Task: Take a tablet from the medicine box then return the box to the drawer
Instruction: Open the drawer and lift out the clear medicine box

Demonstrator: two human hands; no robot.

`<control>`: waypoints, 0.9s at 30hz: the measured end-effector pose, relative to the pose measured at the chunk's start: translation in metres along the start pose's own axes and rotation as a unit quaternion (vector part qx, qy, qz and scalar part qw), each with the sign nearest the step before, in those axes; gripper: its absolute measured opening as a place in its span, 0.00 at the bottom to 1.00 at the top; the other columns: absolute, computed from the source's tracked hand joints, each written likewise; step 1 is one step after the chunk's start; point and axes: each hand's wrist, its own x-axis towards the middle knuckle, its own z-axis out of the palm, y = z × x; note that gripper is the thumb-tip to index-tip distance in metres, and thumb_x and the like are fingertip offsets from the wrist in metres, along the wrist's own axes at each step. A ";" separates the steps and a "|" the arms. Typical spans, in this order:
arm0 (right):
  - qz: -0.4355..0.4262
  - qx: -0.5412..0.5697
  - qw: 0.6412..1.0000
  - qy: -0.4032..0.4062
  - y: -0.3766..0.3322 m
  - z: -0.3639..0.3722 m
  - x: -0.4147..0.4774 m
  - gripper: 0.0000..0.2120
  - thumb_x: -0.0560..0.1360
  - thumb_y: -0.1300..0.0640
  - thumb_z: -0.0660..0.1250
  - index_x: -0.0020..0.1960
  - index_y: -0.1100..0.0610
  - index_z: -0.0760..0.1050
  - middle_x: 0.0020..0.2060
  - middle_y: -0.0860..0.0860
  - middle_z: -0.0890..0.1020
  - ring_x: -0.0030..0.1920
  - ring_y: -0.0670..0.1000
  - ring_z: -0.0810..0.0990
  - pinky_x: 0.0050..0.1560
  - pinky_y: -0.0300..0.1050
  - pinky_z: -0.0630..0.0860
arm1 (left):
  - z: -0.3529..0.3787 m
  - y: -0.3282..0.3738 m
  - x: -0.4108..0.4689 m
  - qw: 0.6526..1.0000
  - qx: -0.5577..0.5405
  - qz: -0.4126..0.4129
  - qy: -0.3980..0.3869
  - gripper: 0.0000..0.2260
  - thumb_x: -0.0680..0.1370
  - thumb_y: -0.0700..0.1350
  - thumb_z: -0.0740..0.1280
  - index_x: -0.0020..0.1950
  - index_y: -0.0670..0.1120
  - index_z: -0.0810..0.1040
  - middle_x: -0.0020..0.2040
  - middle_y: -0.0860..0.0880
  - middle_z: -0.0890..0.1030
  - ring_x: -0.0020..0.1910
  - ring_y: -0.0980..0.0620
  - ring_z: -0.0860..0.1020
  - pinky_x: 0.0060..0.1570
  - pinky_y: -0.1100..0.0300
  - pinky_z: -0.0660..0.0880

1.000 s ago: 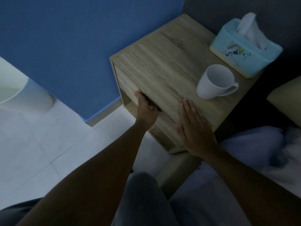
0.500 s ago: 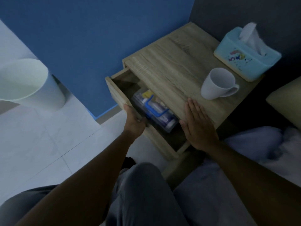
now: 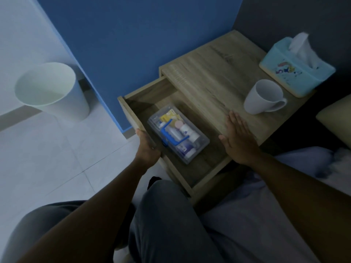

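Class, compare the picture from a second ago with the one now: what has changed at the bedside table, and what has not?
The left hand has pulled the drawer out from shut to wide open, uncovering the medicine box inside. It still grips the drawer front. The right hand stays flat on the tabletop; mug and tissue box are unmoved.

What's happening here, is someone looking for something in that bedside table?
A seated person's left hand grips the front of the open drawer. Inside lies a clear medicine box with a blue handle, lid on, untouched. The right hand rests flat on the bedside table, near a white mug and a tissue box.
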 end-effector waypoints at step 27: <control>0.297 0.273 0.915 -0.016 -0.135 0.054 -0.015 0.35 0.81 0.41 0.56 0.81 0.47 0.41 0.78 0.57 0.59 0.65 0.56 0.75 0.42 0.42 0.71 | -0.015 0.076 0.063 0.954 0.291 0.025 -0.062 0.20 0.80 0.43 0.63 0.71 0.42 0.65 0.65 0.39 0.74 0.62 0.42 0.77 0.60 0.44 0.77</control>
